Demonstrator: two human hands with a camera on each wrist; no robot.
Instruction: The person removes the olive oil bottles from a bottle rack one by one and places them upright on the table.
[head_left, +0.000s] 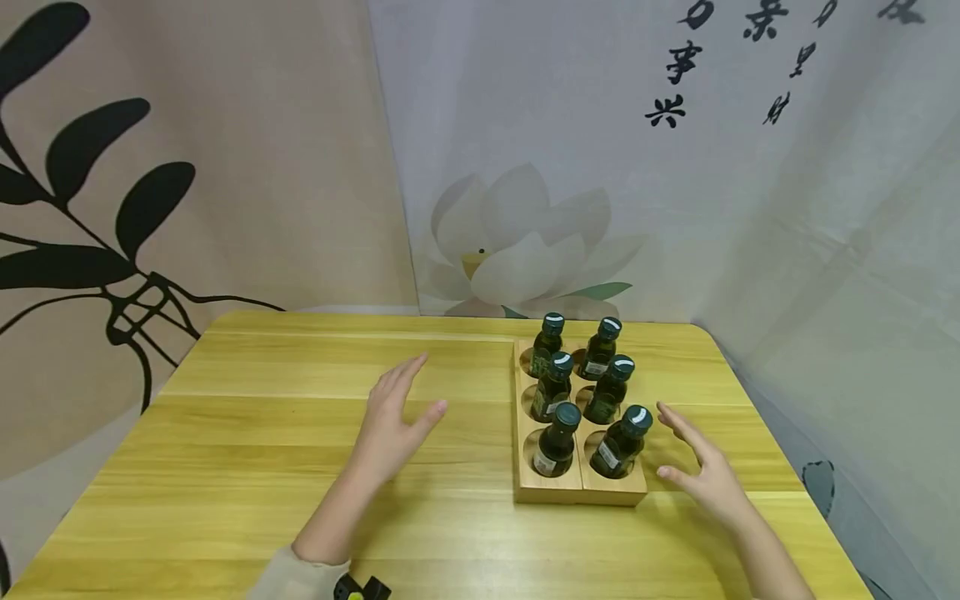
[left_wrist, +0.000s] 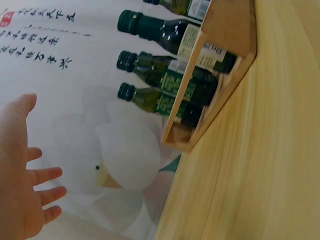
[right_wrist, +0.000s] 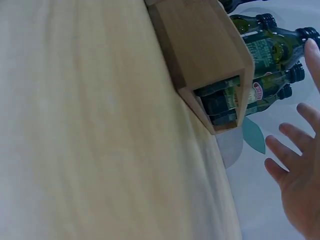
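Observation:
A wooden bottle rack (head_left: 547, 493) stands on the table, holding several small dark green glass bottles (head_left: 556, 440) with dark caps, set upright in two columns of round holes. My right hand (head_left: 705, 475) hovers just right of the rack, fingers spread and apart from the front right bottle (head_left: 621, 442). Left of the rack, across a stretch of table, my left hand (head_left: 392, 421) is held up with straight fingers and raised thumb, holding nothing. In the left wrist view the rack's open side shows labelled bottles (left_wrist: 172, 80) inside; the right wrist view shows my fingers (right_wrist: 285, 150) spread.
The wooden table (head_left: 247, 433) reaches back to a cloth backdrop (head_left: 525, 125) printed with a lotus, leaves and black characters. The rack stands right of the table's middle, near the back edge. A black device (head_left: 362, 588) sits at my left wrist.

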